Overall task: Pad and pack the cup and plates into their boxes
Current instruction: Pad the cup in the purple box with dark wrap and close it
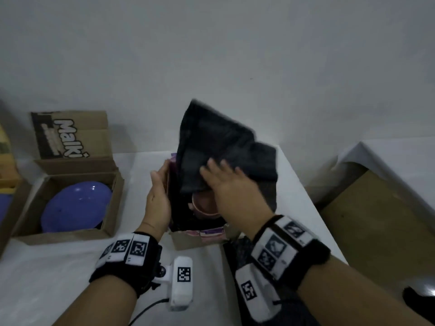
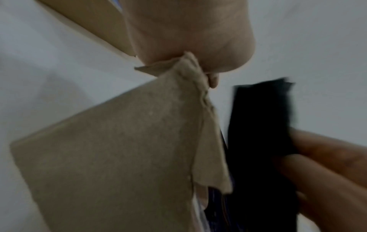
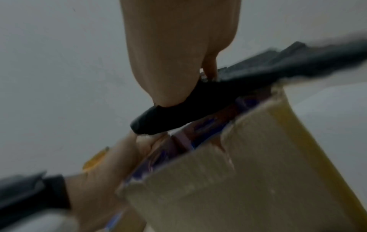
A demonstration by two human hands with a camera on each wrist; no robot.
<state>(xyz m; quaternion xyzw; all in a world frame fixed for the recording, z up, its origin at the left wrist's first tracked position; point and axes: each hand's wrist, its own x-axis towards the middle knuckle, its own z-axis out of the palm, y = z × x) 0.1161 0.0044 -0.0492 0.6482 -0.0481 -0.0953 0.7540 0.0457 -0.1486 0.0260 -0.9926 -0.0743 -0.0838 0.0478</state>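
A small cardboard box with purple print stands at the table's middle. A pinkish cup sits inside it, partly covered. My left hand grips the box's left wall, thumb outside. My right hand holds a black cloth over the box's opening, its lower end hanging into the box above the cup. In the right wrist view my thumb presses on the cloth just above the box. The left wrist view shows the box's wall and the cloth pinched by my right fingers.
A larger open carton at the left holds a blue plate; its printed flap stands up behind. More boxes sit at the far left edge. Another dark cloth lies under my right wrist. The table's right edge is close by.
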